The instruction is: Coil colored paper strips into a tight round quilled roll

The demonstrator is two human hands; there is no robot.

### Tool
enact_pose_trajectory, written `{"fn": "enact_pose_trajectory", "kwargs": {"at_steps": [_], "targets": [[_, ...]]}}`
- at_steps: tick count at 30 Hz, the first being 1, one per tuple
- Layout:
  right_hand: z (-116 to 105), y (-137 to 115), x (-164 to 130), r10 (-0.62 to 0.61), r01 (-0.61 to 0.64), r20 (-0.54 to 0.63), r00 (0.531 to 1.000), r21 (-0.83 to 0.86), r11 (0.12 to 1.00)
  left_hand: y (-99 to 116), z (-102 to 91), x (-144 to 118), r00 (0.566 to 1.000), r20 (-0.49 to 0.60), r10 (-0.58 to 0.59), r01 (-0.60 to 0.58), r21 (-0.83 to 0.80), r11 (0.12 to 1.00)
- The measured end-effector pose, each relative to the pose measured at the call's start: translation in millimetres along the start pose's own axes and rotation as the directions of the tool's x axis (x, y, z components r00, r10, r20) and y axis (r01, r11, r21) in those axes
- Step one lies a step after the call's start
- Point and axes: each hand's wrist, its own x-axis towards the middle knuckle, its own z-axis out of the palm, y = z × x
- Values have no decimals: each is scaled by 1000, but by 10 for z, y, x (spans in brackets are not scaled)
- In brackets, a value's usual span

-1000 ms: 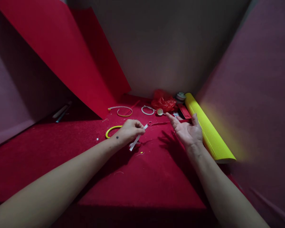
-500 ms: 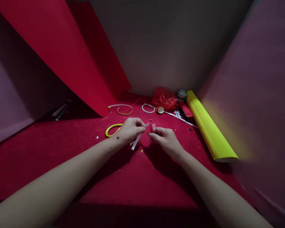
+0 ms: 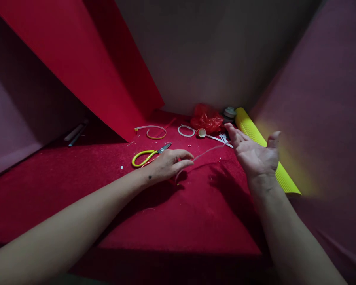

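1. I judge a thin strip point(image 3: 206, 151) is being peeled or drawn out: my left hand point(image 3: 169, 164) pinches one end against the red felt surface point(image 3: 178, 221), fingers together.
2. My right hand point(image 3: 256, 156) is spread, palm up; the strip's far end seems to reach its fingertips, though I can't tell the grip.
3. Next calls for steady tension.
4. Yellow-handled scissors point(image 3: 148, 155) lie just beside my left hand; a yellow corrugated roll point(image 3: 255, 136) lies against the right wall.

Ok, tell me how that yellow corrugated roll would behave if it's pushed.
The yellow corrugated roll is a cylinder lying on its side on the red cloth, so it would likely roll sideways. It looks like rolled paper, probably light and easily dented.
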Motion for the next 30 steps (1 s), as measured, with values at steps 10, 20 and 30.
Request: {"fn": "enact_pose_trajectory", "kwargs": {"at_steps": [10,20,30], "targets": [[452,605,-225,167,322,539,825,-693,645,-116,-504,-9,980,109,-166,177,-101,979],[403,816,-123,114,460,573,812,-746,481,-117,-221,-25,943,332,-6,-103,310,945],[443,572,-240,-13,487,554,833,-721,492,-21,-346,-26,959,265,-101,83,79,993]]}}
